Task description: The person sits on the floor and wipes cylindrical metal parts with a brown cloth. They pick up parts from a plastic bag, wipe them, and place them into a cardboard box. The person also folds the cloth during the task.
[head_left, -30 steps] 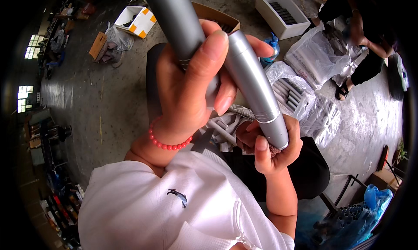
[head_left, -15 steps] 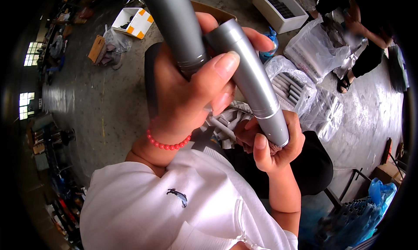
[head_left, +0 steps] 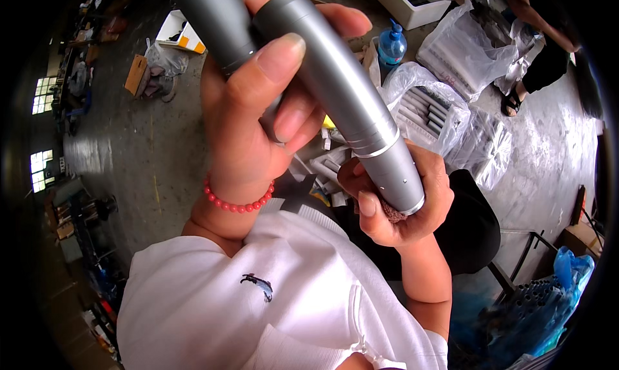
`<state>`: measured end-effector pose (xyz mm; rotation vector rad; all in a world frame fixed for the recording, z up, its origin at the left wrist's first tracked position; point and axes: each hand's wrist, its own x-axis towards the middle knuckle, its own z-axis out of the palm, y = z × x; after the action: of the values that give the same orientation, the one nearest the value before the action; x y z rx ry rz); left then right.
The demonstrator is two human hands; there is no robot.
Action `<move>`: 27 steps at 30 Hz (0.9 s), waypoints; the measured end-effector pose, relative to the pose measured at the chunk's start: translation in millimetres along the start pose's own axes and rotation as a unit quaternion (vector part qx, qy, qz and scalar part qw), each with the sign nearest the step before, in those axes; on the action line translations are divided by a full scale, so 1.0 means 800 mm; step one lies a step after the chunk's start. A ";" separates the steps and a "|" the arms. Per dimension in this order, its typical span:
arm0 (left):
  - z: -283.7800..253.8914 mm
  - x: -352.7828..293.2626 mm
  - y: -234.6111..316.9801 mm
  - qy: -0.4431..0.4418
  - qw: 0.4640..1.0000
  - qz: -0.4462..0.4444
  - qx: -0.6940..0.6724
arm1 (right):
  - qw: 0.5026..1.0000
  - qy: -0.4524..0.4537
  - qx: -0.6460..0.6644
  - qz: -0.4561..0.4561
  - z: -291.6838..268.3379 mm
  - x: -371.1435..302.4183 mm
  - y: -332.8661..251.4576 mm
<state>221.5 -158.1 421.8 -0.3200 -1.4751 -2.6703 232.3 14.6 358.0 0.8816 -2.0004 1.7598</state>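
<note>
Since the earlier frame, the silver tube [head_left: 335, 80] has shifted up and to the left in the view, its upper rim now close to the top edge, and the left hand [head_left: 238, 122] has moved the same way with it. The darker tube [head_left: 216, 22], alongside it, has slid further toward the upper left. It runs out of view at the top.

Fingers of the left hand are curled closed around both tubes: the thumb presses the near side of the silver tube, one fingertip shows past its far side, and the darker tube passes behind the thumb. A red bead bracelet [head_left: 242, 207] circles that wrist.

At the lower end of the silver tube, just below its bright ring, the right hand [head_left: 422, 205] wraps its fingers closed, with a brownish cloth [head_left: 393, 212] between hand and tube. The silver tube slants from upper left to lower right, held in front of the white shirt [head_left: 258, 273].

Beyond the hands, a blue pump bottle [head_left: 392, 46] stands near a clear bag [head_left: 460, 112] of grey tubes [head_left: 422, 112] on the floor [head_left: 129, 176]. A white box [head_left: 412, 12] sits farther off.
</note>
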 end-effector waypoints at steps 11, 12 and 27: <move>-0.007 -0.005 -0.002 -0.070 0.994 0.082 -0.029 | 0.987 -0.008 0.102 0.121 -0.007 -0.014 -0.003; -0.006 -0.006 0.002 -0.071 0.994 0.081 -0.026 | 0.986 -0.006 0.105 0.126 -0.005 -0.015 -0.003; -0.010 -0.004 -0.007 -0.135 0.985 0.098 -0.049 | 0.955 -0.025 0.208 0.212 -0.013 0.000 -0.011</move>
<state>222.7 -161.9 412.0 -0.8174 -1.2934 -2.6241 236.7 24.8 366.5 0.6405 -1.9915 2.4849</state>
